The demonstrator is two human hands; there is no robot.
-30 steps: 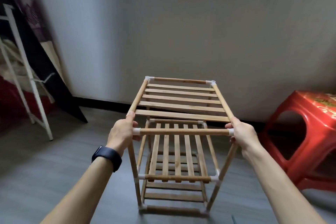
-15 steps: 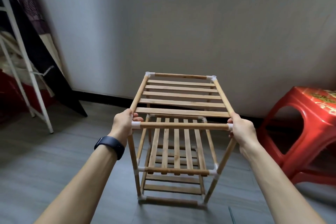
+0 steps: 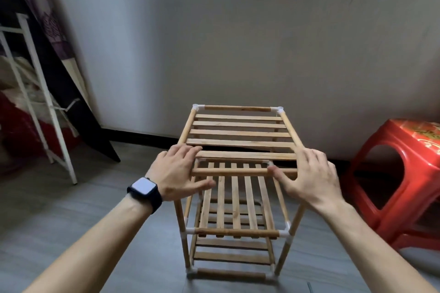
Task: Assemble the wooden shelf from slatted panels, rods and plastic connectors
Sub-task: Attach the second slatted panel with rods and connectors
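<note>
Grey floor [image 3: 71, 233] bears the wooden shelf [image 3: 238, 133], long axis upright; left hand [image 3: 176, 176] and right hand [image 3: 312, 181] over its top, fingers spread.

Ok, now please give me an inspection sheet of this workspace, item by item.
Surface: grey plank floor; the shelf stands on it.
Job's things: wooden shelf upright, three slatted tiers, white connectors at the corners that show; no loose parts seen.
Clutter: one small dark mark on the floor, too small to tell.
Hands: left hand and right hand open, fingers spread over the near top corners; contact cannot be told.
Cables: nothing seen.
Surroundings: grey wall behind, red plastic stool at the right, white metal rack and dark leaning board at the left.
</note>
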